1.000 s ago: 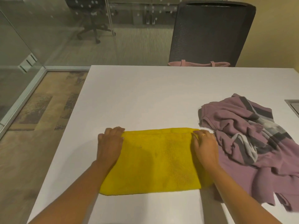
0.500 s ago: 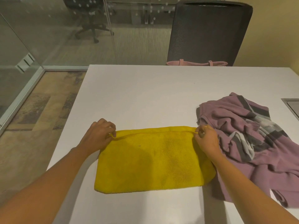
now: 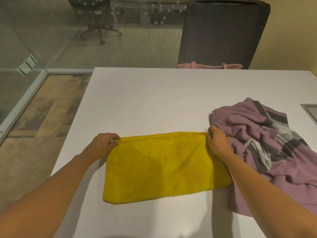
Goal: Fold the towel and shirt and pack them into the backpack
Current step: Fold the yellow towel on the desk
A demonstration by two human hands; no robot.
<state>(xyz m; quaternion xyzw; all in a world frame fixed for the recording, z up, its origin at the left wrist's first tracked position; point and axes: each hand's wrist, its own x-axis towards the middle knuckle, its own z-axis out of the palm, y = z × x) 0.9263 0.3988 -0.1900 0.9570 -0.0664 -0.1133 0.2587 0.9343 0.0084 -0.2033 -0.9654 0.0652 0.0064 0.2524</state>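
Observation:
A yellow towel (image 3: 164,167), folded into a wide rectangle, lies flat on the white table (image 3: 154,103) in front of me. My left hand (image 3: 103,145) pinches its far left corner and my right hand (image 3: 217,143) pinches its far right corner, pulling the far edge taut. A crumpled mauve shirt (image 3: 267,152) with grey and white stripes lies on the table just right of the towel, touching my right hand. A pink bag (image 3: 209,66) shows only as a rim beyond the far table edge, on a chair seat.
A black mesh office chair (image 3: 223,30) stands behind the far table edge. A metal inset panel (image 3: 311,111) sits at the right table edge. Glass walls and the floor are on the left, past the table's left edge.
Both hands went from lying flat on the towel's far corners to pinching those corners. The far edge is now stretched straight between them, and the left hand has shifted slightly outward.

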